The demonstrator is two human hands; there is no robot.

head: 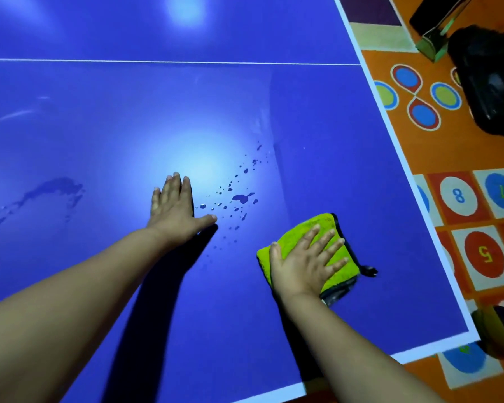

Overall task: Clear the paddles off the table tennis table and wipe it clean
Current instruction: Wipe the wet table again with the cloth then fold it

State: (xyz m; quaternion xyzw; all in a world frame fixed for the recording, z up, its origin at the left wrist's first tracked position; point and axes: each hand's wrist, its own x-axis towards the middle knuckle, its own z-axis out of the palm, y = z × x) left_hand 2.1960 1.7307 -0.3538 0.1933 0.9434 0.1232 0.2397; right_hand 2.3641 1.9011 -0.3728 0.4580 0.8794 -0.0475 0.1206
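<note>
The blue table tennis table (128, 117) fills most of the view, with a white centre line running across it. My right hand (306, 263) presses flat, fingers spread, on a folded lime-green microfibre cloth (297, 231) with a dark edge, near the table's right side. My left hand (173, 205) rests flat on the bare surface left of the cloth, thumb out. Water droplets and a small puddle (242, 197) lie between the two hands. A smeared wet patch (53, 189) shows further left. No paddle is in view.
The table's white right edge (390, 135) and near corner (472, 335) border an orange play mat (477, 251) with numbered circles. A black bag (489, 82) and a dark stand (437, 27) sit on the floor at the top right. Another dark object (501, 330) lies by the corner.
</note>
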